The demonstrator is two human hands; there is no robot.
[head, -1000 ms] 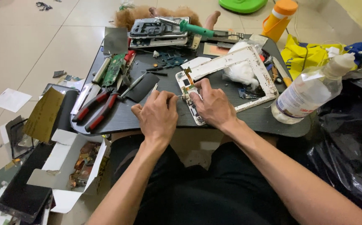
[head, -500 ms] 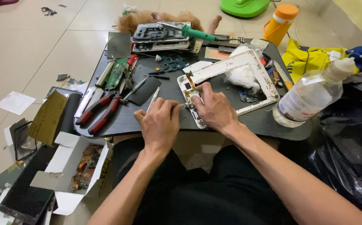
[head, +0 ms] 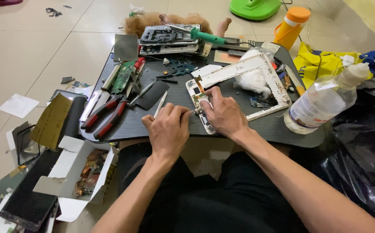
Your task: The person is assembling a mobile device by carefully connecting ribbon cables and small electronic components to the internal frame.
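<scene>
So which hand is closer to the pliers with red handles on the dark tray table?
Left. The left hand lies a short way to the right of the red-handled pliers. The right hand is farther right, resting on the white tablet frame.

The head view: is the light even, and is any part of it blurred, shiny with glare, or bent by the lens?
Head view: soft, even light; only faint shadows under the left hand and right hand on the black table. Hands and white tablet frame look sharp, no motion blur. Mild sheen on the floor tiles and the clear bottle. Floor tile lines splay slightly toward the edges, a wide-lens effect.
</scene>
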